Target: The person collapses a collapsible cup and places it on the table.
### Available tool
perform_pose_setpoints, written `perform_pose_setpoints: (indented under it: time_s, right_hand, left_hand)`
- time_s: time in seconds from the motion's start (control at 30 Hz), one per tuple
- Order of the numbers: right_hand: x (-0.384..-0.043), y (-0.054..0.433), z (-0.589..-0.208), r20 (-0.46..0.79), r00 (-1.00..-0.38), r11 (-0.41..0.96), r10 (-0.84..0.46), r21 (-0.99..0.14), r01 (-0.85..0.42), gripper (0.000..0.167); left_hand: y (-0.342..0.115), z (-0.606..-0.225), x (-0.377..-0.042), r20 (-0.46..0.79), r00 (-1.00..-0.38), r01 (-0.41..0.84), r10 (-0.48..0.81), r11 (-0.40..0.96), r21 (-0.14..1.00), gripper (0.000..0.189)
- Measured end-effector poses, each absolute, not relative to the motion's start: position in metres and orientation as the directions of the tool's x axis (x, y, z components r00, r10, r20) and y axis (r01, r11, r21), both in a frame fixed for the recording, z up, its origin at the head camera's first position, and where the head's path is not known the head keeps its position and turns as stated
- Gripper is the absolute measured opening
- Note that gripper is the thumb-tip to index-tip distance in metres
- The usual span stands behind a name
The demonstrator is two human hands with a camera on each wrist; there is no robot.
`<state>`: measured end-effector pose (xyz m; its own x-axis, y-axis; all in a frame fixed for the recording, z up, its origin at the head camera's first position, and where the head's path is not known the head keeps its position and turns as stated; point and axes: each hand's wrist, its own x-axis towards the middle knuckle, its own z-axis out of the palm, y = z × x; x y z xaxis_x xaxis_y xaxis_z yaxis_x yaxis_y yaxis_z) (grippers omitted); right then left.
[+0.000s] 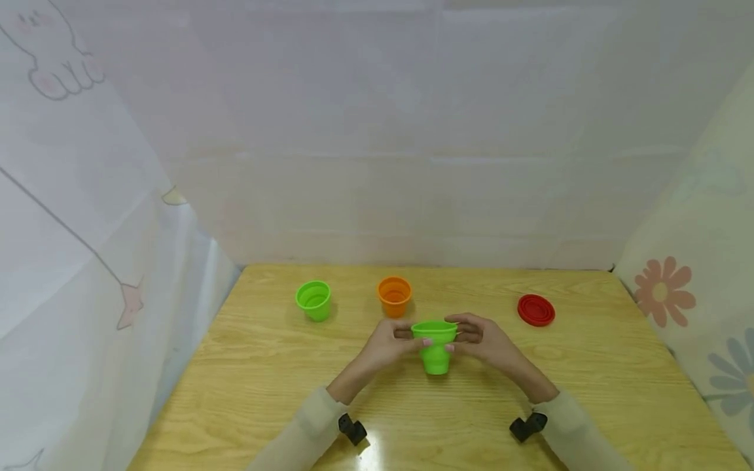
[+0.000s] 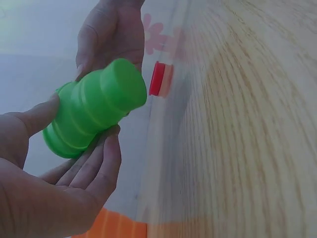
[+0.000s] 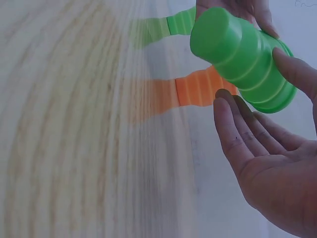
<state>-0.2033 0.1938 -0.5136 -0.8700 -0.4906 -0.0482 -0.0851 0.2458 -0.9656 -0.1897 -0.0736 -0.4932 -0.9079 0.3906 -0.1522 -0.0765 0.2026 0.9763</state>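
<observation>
- Here at lower centre of the frame, the left hand (image 1: pixel 389 345) and right hand (image 1: pixel 482 341) hold a green cup (image 1: pixel 436 358), thumbs on its near side
- Mid-frame, just above, there's an orange cup (image 1: pixel 394 297)
- Left of centre, a second green cup (image 1: pixel 316 309)
- And right of centre, a flat red disc (image 1: pixel 536 310)

An orange ribbed cup (image 2: pixel 116 225) is running off the left wrist view's lower edge. In the head view, the held green ribbed cup (image 1: pixel 436 356) is partly covering the left fingers (image 1: pixel 403 327), and a yellowish wooden tabletop (image 1: pixel 253 373) is extending below the frame.
</observation>
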Motion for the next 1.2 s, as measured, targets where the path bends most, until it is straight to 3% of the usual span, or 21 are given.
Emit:
perform_pose_setpoints:
  time_s: [0.33, 0.53, 0.8, 1.07, 1.2]
  right_hand:
    - [-0.199, 0.191, -0.521, -0.145, -0.847, 0.182, -0.511, -0.981, 0.058, 0.064]
    - [-0.199, 0.191, -0.520, -0.129, -0.854, 0.183, -0.504, -0.982, 0.041, 0.059]
    - [-0.199, 0.191, -0.520, -0.118, -0.838, 0.156, -0.532, -0.987, 0.041, 0.057]
    - [-0.196, 0.184, -0.516, -0.152, -0.821, 0.147, -0.551, -0.986, 0.084, 0.061]
    - [-0.196, 0.185, -0.514, -0.128, -0.825, 0.188, -0.551, -0.982, 0.027, 0.056]
  left_hand:
    - [-0.076, -0.501, -0.186, -0.231, -0.890, -0.175, 0.393, 0.174, 0.969, 0.044]
    - [-0.081, -0.502, -0.190, -0.191, -0.888, -0.086, 0.417, 0.259, 0.962, 0.054]
    - [-0.087, -0.507, -0.191, -0.113, -0.893, -0.010, 0.437, 0.231, 0.973, 0.063]
    - [-0.088, -0.508, -0.193, -0.029, -0.913, 0.039, 0.407, 0.158, 0.987, 0.043]
    - [-0.088, -0.507, -0.195, -0.056, -0.926, 0.009, 0.374, 0.170, 0.985, 0.038]
